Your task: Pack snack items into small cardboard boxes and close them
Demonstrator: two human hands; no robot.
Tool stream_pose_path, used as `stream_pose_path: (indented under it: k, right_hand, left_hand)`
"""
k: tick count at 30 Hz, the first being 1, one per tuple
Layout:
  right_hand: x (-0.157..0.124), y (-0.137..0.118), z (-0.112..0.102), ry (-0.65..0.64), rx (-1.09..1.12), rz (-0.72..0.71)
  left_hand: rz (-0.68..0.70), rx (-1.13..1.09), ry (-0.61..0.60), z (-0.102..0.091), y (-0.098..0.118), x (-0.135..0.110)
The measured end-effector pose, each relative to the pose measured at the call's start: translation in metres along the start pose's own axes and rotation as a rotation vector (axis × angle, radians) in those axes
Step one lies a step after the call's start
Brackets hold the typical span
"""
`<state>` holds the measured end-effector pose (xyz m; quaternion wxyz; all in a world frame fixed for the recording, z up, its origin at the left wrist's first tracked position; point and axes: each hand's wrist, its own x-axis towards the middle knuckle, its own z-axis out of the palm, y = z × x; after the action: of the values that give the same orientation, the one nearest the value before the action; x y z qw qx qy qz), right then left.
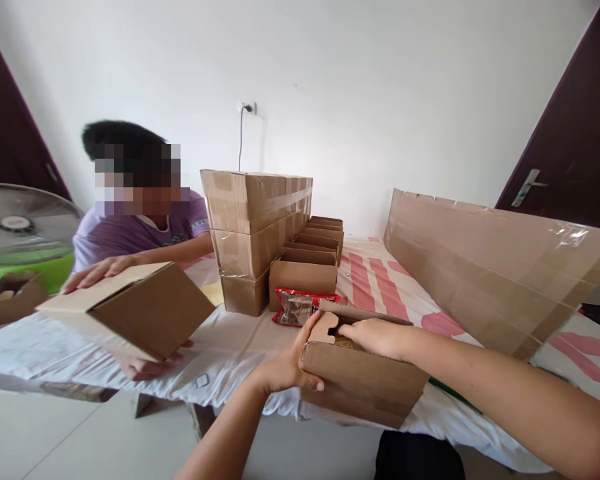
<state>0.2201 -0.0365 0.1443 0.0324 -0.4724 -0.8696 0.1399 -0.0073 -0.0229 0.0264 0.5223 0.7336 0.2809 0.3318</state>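
Observation:
An open cardboard box point(363, 380) stands at the table's front edge. My left hand point(297, 360) grips its left end, thumb on the near side and fingers on the far side. Inside the box reaches my right hand point(373, 335); its fingertips are hidden, so its grip does not show. Something yellowish point(349, 343) lies in the box under my right hand. Just behind the box rests a red and clear packet point(300, 308), with brown contents.
Taped boxes point(245, 240) are stacked behind, beside a row of open boxes point(305, 283). A person point(140, 220) at the left tilts a closed box point(130, 307) with both hands. A large cardboard carton point(480, 267) stands right; a fan point(20, 223) is far left.

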Motion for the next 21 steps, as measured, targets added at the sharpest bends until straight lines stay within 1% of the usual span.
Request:
stream_pose_path:
  k: [1,3,5,6,7,9,11,13,15,16,18,21]
  right_hand:
    - [-0.001,-0.001,-0.003,-0.027,0.006,-0.047]
    - [-0.003,0.0,-0.011,-0.105,0.028,-0.072]
    - [-0.004,0.004,-0.02,-0.077,0.068,-0.085]
    - [-0.005,0.008,-0.024,-0.031,0.091,-0.084]
    - [-0.006,0.012,-0.028,0.029,0.116,-0.077]
    - [-0.01,0.022,-0.036,0.196,0.189,-0.068]
    - [-0.015,0.031,-0.041,0.417,0.309,-0.088]
    - [-0.021,0.04,-0.042,0.663,0.435,-0.111]
    - [-0.025,0.048,-0.036,0.86,0.533,-0.098]
    - [-0.027,0.052,-0.031,0.931,0.574,-0.083]
    - [-0.03,0.059,-0.017,1.04,0.655,-0.05]
    - [-0.034,0.067,0.005,1.155,0.766,-0.01]
  left_hand:
    - [0.015,0.006,0.009,0.001,0.002,0.0]
    - [0.048,0.011,0.033,-0.001,0.006,-0.001]
    - [0.068,0.012,0.073,-0.007,0.01,-0.003]
    - [0.073,0.013,0.099,-0.011,0.011,-0.004]
    - [0.076,0.022,0.126,-0.016,0.012,-0.006]
    - [0.075,0.06,0.176,-0.027,0.009,-0.009]
    - [0.075,0.101,0.223,-0.037,0.003,-0.012]
    - [0.072,0.122,0.274,-0.044,-0.005,-0.014]
    - [0.074,0.117,0.321,-0.046,-0.012,-0.015]
    - [0.072,0.115,0.335,-0.046,-0.014,-0.015]
    - [0.07,0.1,0.344,-0.045,-0.015,-0.015]
    - [0.075,0.072,0.347,-0.044,-0.013,-0.016]
